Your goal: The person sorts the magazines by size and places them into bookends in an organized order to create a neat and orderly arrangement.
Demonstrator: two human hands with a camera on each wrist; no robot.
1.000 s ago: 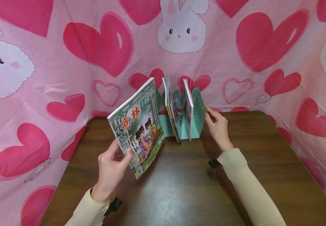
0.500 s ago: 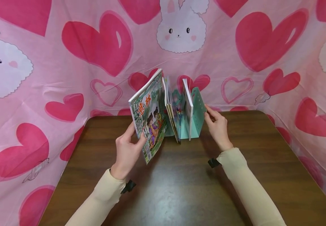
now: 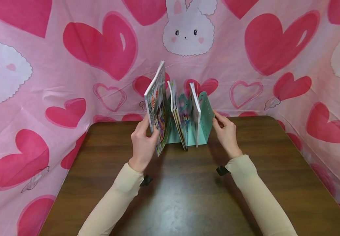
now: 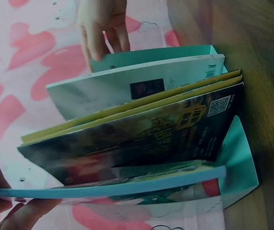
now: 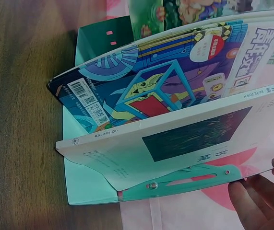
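Note:
A teal bookstand (image 3: 206,121) stands at the back of the brown table (image 3: 187,196), holding several upright books (image 3: 184,114). My left hand (image 3: 144,144) grips a colourful children's magazine (image 3: 156,105) by its lower edge, nearly upright, just left of the stand. My right hand (image 3: 226,131) touches the stand's right end panel with its fingers. The left wrist view shows the magazine's edge (image 4: 103,189) beside the dark book (image 4: 137,139), with my left fingers (image 4: 12,211) at the bottom left. In the right wrist view, my right fingers (image 5: 264,196) lie against the teal panel (image 5: 189,184) under a white book (image 5: 184,139).
Pink cloth with hearts and rabbits (image 3: 187,32) hangs behind and on both sides of the table. The near part of the table top shows bare wood.
My left hand has carried the magazine up and to the right, turning it from a slant to nearly upright next to the stand. The right hand has stayed on the stand.

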